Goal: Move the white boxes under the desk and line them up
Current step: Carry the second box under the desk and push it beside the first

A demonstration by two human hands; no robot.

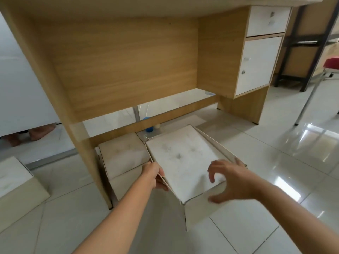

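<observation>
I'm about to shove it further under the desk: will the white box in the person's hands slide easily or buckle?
Probably slides easily: the white box sits on glossy floor tiles. Its walls look like thin cardboard, so they may flex where the left hand grips. Wide and low, it's unlikely to tip.

Under the light wooden desk (128,57) you have open tiled floor (229,136) to the right of the scuffed white cardboard box (185,162), up to the desk's right leg panel (244,109). To its left, a second white box (122,158) fills the gap to the left side panel (80,143). A low wooden crossbar (146,123) blocks the rear
</observation>
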